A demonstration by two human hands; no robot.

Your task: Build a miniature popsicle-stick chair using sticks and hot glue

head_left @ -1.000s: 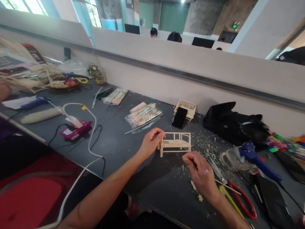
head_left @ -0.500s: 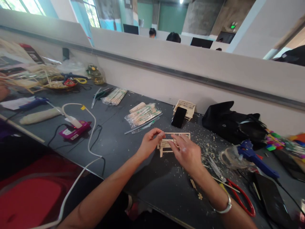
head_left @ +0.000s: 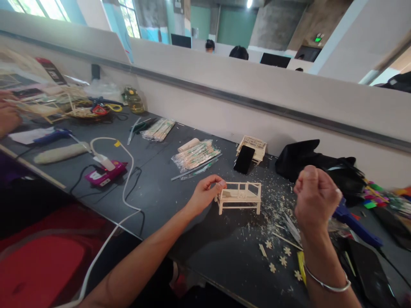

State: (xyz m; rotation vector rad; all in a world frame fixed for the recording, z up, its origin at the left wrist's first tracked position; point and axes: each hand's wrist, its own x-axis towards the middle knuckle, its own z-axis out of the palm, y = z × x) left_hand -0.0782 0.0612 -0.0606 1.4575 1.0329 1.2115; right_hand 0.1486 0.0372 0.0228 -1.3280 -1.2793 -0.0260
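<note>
A small pale wooden bench model stands on the dark grey table. My left hand pinches its left end between thumb and fingers. My right hand is raised above the table to the right of the model, fingers curled into a fist; I cannot tell whether anything small is inside it. Small wooden flower-shaped pieces and wood chips lie on the table below the right hand.
A black phone leans on another wooden model. Bags of sticks, a pink glue gun with white cable, a blue glue gun, a black bag and another person's hand at far left.
My right hand went from the table to the bench model, then lifted away to the right, closed in a fist. The left hand stayed on the model's left end.
</note>
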